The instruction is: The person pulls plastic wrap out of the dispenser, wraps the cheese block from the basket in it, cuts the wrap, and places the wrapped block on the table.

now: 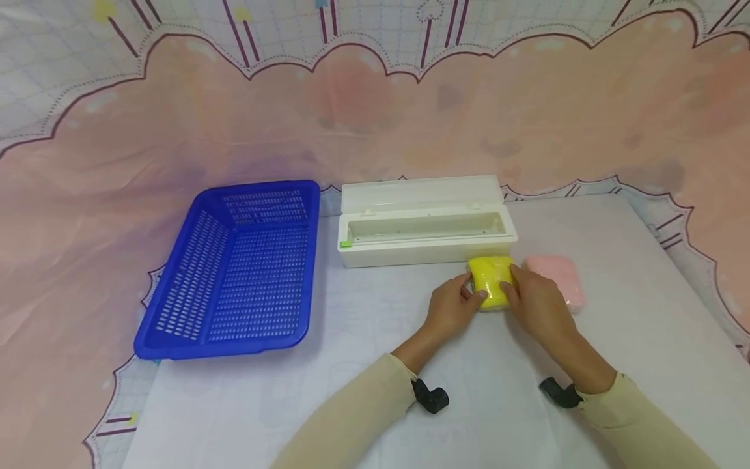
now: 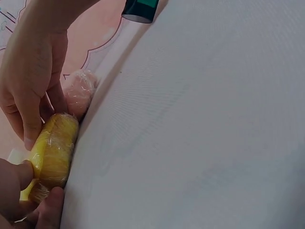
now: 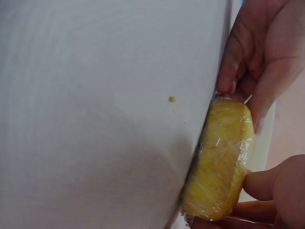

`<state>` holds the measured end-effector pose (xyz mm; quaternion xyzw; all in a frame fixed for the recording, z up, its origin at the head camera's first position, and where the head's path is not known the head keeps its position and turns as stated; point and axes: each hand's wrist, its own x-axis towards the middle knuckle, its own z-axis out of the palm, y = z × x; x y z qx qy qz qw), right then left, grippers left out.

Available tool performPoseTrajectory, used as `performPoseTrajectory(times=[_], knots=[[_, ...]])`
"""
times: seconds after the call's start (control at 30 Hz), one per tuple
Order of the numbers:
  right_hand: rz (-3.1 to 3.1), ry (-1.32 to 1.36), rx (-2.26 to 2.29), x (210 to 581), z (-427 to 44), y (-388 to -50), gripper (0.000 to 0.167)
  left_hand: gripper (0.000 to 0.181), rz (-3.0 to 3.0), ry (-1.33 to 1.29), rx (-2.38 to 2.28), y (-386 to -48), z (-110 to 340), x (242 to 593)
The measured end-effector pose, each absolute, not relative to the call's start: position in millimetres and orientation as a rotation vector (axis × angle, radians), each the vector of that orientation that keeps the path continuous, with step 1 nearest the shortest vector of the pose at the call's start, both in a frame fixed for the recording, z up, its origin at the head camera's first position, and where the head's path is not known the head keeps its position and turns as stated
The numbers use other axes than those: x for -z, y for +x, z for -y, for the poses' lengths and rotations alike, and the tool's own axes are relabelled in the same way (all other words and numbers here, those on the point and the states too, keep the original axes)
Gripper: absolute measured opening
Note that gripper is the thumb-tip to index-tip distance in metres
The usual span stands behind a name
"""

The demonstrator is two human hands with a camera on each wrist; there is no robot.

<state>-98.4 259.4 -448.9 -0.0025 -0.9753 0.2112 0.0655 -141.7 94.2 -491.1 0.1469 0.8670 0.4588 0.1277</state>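
A yellow, soft-looking block [image 1: 492, 280] wrapped in clear film sits on the white table in front of a long white box. My left hand [image 1: 452, 305] pinches its left edge between thumb and fingers. At the opposite edge, my right hand [image 1: 538, 303] grips it with the thumb on the near side. The right wrist view shows wrinkled film over the yellow block [image 3: 221, 157], with both hands at its ends. Just behind my right hand lies a similar pink block [image 1: 556, 277], partly covered by that hand.
The long white box [image 1: 430, 253] has its lid raised and a green slider [image 1: 346, 244] at its left front. On the left, a blue perforated basket [image 1: 313, 273] stands on the table [image 1: 445, 423]. A patterned cloth [image 1: 375, 130] hangs behind.
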Motion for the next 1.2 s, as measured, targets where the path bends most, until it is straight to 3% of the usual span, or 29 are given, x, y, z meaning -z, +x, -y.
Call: performPoseTrajectory(times=[0.8, 1.07, 1.2], knots=[[3.049, -0.004, -0.630, 450.9, -264.1, -107.7, 0.048, 0.052, -2.559, 0.521, -1.296, -142.2, -91.8, 492.5], [3.118, -0.054, -0.725, 443.1, -267.6, -110.9, 0.052, 0.056, -2.411, 0.504, -1.338, -135.3, -67.7, 493.1], [3.097, -0.074, -0.740, 435.3, -269.1, -106.2, 0.046, 0.051, -2.410, 0.488, -1.322, -125.1, -49.1, 488.1]])
